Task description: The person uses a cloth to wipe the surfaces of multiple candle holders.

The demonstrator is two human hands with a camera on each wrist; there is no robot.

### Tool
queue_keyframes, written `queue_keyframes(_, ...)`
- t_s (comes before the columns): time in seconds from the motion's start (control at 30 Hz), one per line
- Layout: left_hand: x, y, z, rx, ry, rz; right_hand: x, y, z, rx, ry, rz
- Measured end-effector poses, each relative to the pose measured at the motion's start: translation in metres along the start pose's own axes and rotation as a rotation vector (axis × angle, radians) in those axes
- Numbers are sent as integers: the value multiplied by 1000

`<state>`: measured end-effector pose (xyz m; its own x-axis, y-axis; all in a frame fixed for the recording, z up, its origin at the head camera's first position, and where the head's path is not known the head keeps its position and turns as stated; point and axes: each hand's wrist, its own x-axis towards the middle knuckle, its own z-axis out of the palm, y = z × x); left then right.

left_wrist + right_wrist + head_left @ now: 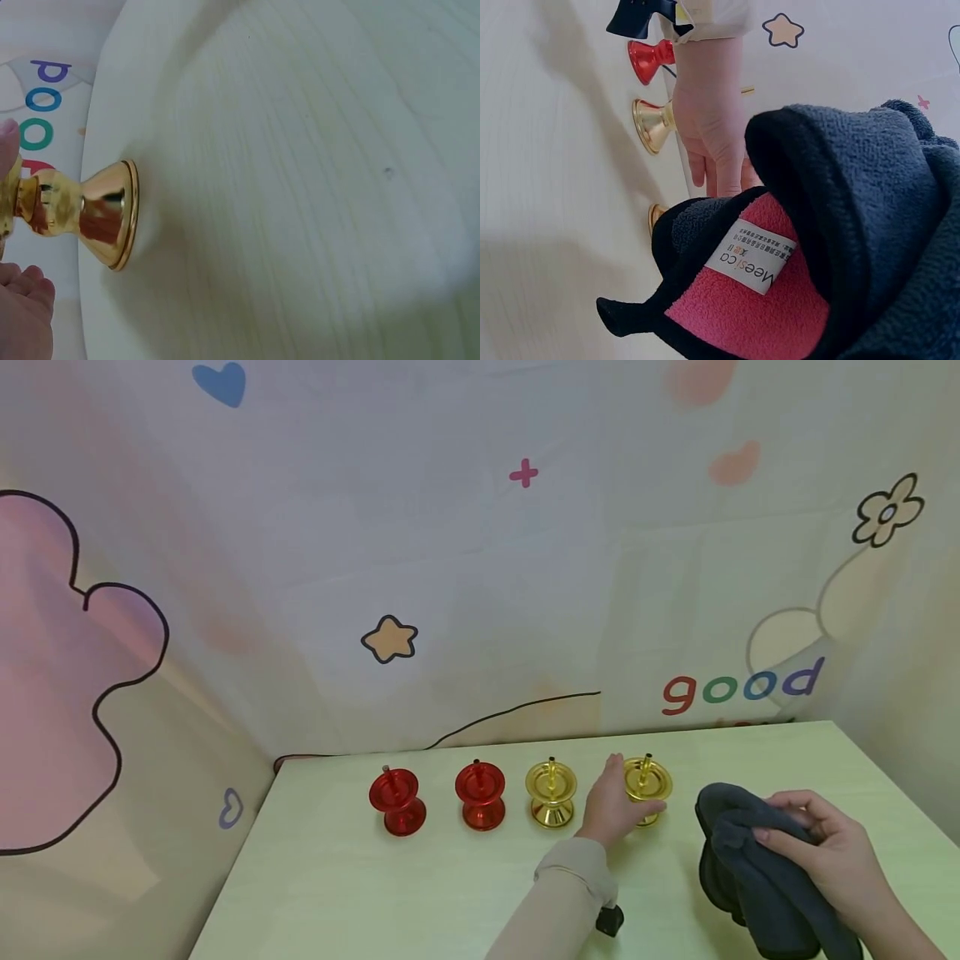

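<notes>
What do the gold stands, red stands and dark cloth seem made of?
Gold stands: probably metal or metallized, polished; mirror-like reflections on the bases.
Red stands: glossy red finish, bright highlights; coated metal or plastic, can't tell.
Dark cloth: soft matte textile, maybe microfiber; fuzzy pile, pink reverse, black edging.

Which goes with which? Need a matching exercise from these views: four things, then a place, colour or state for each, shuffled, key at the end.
Things
1. Left hand
2. Right hand
3. Leftmost holder in the head view
4. Cloth label

Place, colour or state
A. Red, standing on the table
B. At the rightmost gold holder
C. White, on the pink lining
D. Gripping the dark cloth

Pairs: 1-B, 2-D, 3-A, 4-C
</notes>
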<state>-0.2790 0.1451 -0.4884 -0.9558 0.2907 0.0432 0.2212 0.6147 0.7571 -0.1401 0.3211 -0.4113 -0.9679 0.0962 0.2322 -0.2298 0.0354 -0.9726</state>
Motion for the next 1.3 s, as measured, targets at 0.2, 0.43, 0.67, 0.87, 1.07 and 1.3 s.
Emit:
queue_keyframes(0.2,-1,-6,-2,2,26,40,0,1,0,-32,8,11)
queue_keyframes(0.43,-4,-9,0,-2,122,54,2,4,3,-21,-2,-10)
queue_keyframes(0.67,-12,-11,-1,49,170,118,3,4,2,-80,11,1)
queue_keyframes(0.87,-21,-7,-13,189,128,204,9,0,1,-350,74,3)
queue_keyframes(1.07,-30,5,-31,320,83,249,20,-8,1,-476,93,4)
queue_keyframes(1.3,-47,28,-50,406,30,294,35,-22,11,-656,73,-107)
